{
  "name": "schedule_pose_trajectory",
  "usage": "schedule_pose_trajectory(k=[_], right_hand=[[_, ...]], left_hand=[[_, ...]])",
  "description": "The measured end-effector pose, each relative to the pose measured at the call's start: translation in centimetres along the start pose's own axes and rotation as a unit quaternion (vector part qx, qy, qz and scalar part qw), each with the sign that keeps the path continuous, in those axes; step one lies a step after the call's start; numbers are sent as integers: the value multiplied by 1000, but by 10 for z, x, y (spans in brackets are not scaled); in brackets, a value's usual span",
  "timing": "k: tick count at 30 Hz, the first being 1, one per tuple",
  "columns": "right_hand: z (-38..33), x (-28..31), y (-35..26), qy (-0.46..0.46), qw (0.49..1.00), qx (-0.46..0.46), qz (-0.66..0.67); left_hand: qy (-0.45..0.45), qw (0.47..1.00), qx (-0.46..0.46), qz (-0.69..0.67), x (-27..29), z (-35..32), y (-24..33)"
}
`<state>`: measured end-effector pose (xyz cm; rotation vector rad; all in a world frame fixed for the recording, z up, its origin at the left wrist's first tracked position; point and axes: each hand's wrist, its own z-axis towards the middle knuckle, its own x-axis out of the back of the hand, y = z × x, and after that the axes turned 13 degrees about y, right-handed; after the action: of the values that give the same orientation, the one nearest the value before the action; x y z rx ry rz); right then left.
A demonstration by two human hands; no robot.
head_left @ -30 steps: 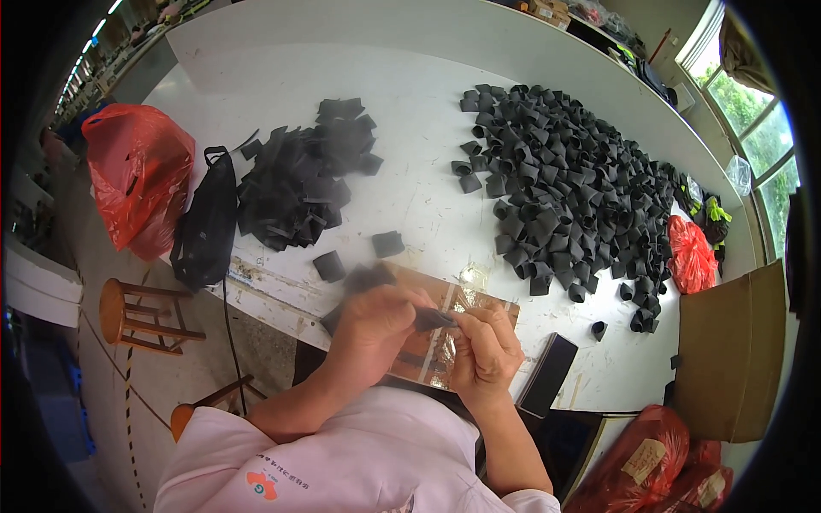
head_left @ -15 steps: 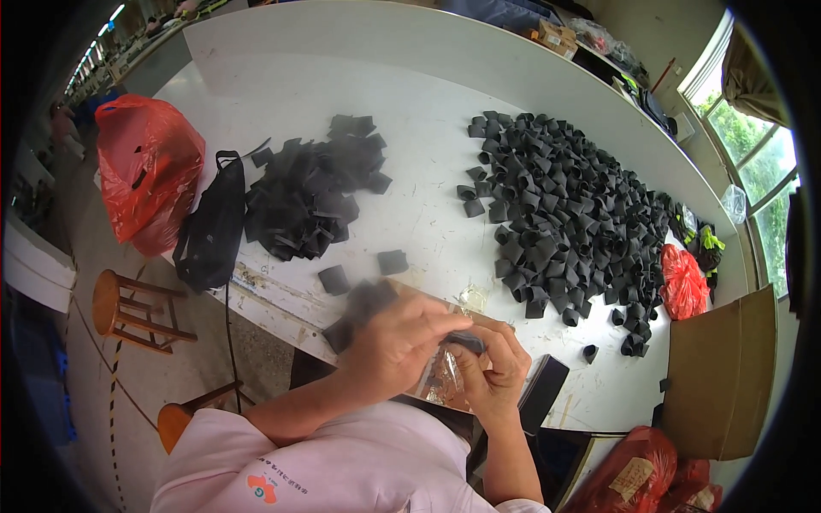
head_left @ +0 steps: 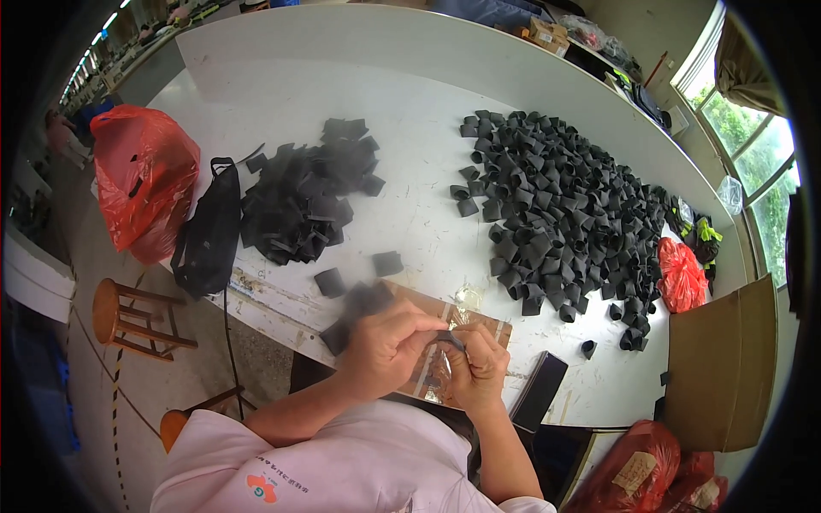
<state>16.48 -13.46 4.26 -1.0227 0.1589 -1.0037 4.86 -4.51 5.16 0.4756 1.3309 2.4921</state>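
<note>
My left hand (head_left: 389,342) and my right hand (head_left: 477,366) meet over the near edge of the white table (head_left: 410,128). Between their fingertips they pinch a small black piece (head_left: 451,339) together with a clear plastic bag (head_left: 436,376). Under them lies a brown cardboard sheet (head_left: 487,329). A few flat black squares (head_left: 355,295) lie just left of my left hand. A heap of flat black pieces (head_left: 308,192) sits at the left, and a bigger spread of black folded pieces (head_left: 556,214) lies at the right.
A black bag (head_left: 209,231) and a red plastic bag (head_left: 141,179) hang at the table's left edge. A wooden stool (head_left: 128,316) stands below them. A black phone-like slab (head_left: 539,391), a cardboard box (head_left: 723,376) and more red bags (head_left: 680,274) are on the right.
My hands have stayed close together over the cardboard, fingers shifting on the small black piece and the clear bag. The head view has tilted slightly.
</note>
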Motion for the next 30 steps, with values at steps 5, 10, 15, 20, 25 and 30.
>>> schedule_pose_trajectory(k=[5, 10, 15, 20, 25, 30], right_hand=[[-2, 3, 3, 16, 1000, -7, -9], [6, 13, -10, -26, 999, -25, -16], [12, 14, -21, -10, 999, -31, 4], [10, 8, -12, 15, 1000, 21, -6], [12, 8, -14, 0, 998, 52, -20], [15, 17, -10, -49, 999, -22, 0]], left_hand=[[-21, 999, 26, 4, -4, 6, 11], [-56, 987, 92, -118, -6, 12, 14], [48, 886, 280, -366, -2, 1, -9], [51, 838, 322, -437, -2, -8, -9], [61, 847, 314, -425, -3, -9, -10], [59, 916, 232, -321, 1, -7, -8]])
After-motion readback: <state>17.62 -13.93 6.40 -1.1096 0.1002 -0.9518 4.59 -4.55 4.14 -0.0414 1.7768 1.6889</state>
